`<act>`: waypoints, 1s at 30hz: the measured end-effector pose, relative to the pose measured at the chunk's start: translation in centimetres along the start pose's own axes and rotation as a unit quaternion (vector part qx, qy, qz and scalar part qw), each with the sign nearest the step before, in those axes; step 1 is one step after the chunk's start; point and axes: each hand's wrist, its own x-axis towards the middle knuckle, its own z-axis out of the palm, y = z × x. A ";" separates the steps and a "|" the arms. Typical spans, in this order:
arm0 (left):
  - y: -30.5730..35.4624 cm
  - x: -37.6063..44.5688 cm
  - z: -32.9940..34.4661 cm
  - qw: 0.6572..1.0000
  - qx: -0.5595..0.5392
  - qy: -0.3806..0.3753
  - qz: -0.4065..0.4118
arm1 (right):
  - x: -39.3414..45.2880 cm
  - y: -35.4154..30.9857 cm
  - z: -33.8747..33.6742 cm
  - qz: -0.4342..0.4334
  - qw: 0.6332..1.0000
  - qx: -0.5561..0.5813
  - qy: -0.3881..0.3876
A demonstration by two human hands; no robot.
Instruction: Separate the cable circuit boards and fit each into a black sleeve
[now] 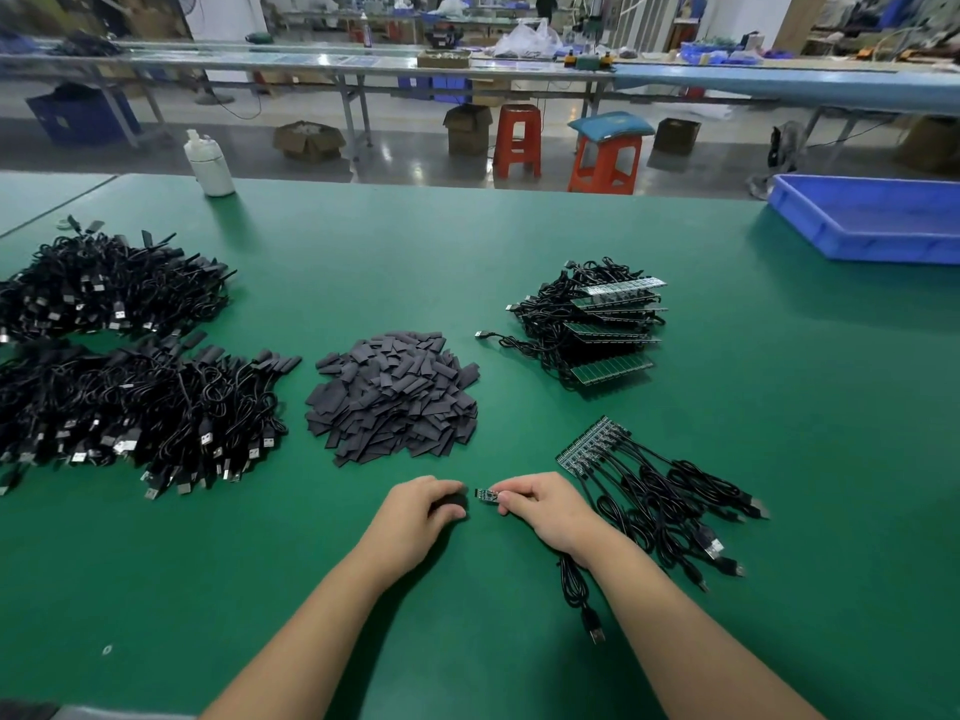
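Bare green table (519, 262) runs wide from the hands to its far edge, and to the right as far as a blue tray (878, 220) at the far right corner; its inside is hidden from here. Near the front, the right hand (540, 504) pinches a small circuit board (488, 495), long axis lying left-right, free end pointing left at the left hand (423, 511), whose curled fingers grip a black sleeve (451, 504). The two are just apart. Behind them lies the sleeve pile (392, 397); right of the hands, a joined board strip (589, 446) with cables; far left, finished cables (130, 356).
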 end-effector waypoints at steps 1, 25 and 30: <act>-0.1 -0.1 0.1 1.000 -0.019 0.012 -0.003 | 0.0 0.0 0.0 -0.001 1.000 0.003 -0.002; -0.8 -0.7 1.9 0.976 -0.200 0.070 -0.055 | -0.3 -0.2 0.1 -0.011 0.999 0.028 -0.028; -0.6 -1.0 1.7 0.985 -0.164 0.051 -0.025 | -0.3 -0.1 -0.1 -0.017 0.999 0.020 -0.033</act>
